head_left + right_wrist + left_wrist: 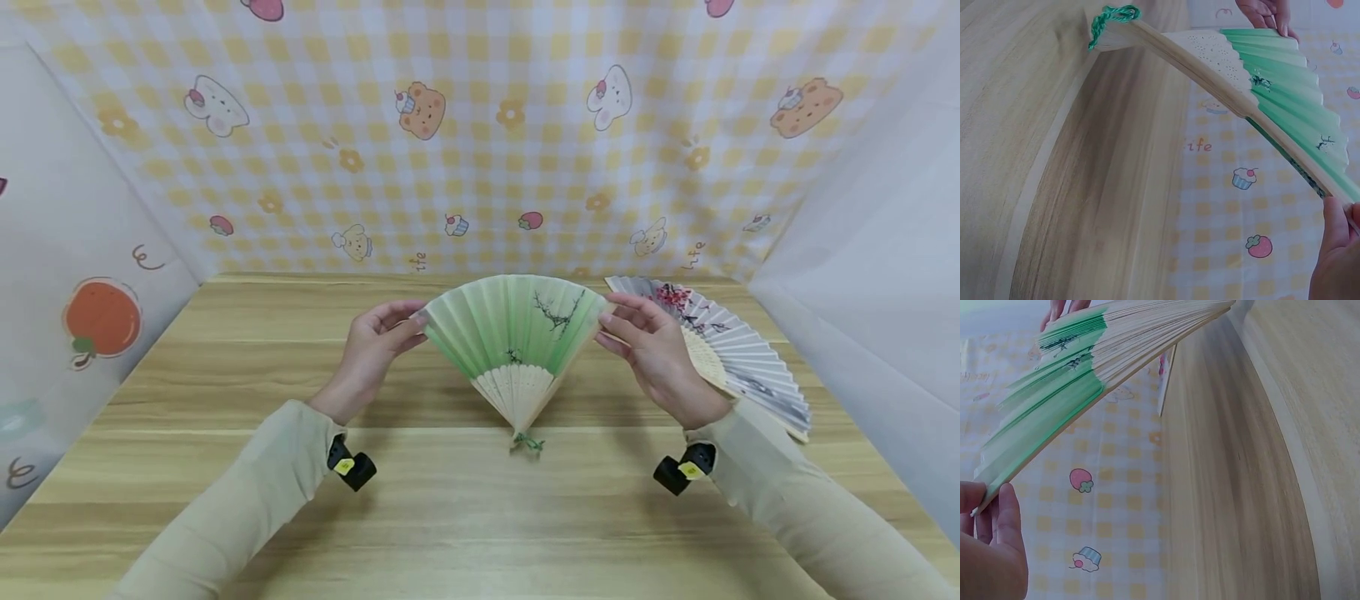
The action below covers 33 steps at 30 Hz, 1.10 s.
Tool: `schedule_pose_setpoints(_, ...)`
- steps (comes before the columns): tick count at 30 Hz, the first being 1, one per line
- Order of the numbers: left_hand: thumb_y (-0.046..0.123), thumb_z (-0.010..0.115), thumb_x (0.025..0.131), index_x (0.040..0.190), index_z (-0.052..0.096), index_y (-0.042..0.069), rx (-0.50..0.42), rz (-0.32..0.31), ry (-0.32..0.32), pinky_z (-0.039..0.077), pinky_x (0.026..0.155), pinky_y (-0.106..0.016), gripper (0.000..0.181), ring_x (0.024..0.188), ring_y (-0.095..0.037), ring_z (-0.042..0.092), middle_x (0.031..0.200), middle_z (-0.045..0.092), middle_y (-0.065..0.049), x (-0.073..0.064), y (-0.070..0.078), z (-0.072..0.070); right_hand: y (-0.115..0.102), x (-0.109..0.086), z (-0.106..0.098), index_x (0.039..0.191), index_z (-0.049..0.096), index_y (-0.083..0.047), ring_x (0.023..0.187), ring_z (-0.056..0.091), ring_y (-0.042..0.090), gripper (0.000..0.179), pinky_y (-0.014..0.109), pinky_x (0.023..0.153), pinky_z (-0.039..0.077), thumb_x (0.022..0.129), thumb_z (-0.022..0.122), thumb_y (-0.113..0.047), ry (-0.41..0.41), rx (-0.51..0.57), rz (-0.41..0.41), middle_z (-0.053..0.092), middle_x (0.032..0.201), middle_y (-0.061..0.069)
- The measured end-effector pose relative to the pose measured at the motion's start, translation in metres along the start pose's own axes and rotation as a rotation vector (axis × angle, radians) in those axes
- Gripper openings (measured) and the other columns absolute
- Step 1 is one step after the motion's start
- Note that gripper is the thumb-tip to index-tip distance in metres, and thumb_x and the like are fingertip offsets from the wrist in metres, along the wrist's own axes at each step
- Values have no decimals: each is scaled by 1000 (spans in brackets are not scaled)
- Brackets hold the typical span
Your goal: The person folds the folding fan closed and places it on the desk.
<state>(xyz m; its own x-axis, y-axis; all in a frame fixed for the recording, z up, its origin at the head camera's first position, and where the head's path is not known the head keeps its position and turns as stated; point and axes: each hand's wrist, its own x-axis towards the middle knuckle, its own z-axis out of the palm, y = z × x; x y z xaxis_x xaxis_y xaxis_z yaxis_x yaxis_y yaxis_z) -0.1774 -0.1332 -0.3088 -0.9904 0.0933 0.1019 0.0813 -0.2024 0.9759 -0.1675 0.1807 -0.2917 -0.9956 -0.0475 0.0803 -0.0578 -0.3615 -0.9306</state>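
Observation:
A green folding fan (510, 325) is spread between the two hands, its leaf printed with dark branches and its pale ribs narrowing toward the person. My left hand (369, 354) pinches the leaf's left upper corner between thumb and fingers. At the opposite corner, my right hand (656, 354) pinches the outer rib and leaf edge. A green cord (1116, 19) is tied at the pivot, which points down to the tabletop. In the left wrist view the thumb and fingers (1007, 519) close on the outer rib's tip; the pleats stand partly folded there.
A second folding fan, greyish white with red blossoms (738, 346), lies spread on the wooden table (480, 517) at the right, partly behind my right hand and forearm. A yellow checked cloth (480, 167) hangs along the table's back edge, with pale side walls (862, 225) left and right.

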Motion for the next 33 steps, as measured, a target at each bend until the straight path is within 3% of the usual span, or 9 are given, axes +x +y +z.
schedule_pose_setpoints(15,2,57,85,94,59,10,-28,6,-35,48,81,-30,12,87,-12,59,95,61,1,3,2,13,0,0,4,96,65,-12,78,59,13,24,26,74,51,81,58,6,-46,27,-12,53,82,1)
schedule_pose_setpoints(33,2,56,85,102,56,-1,-39,6,-75,47,84,-31,17,89,-14,56,97,57,-4,7,1,26,4,0,11,96,66,-14,78,58,10,27,27,75,51,82,56,6,-113,-27,-21,55,82,-1)
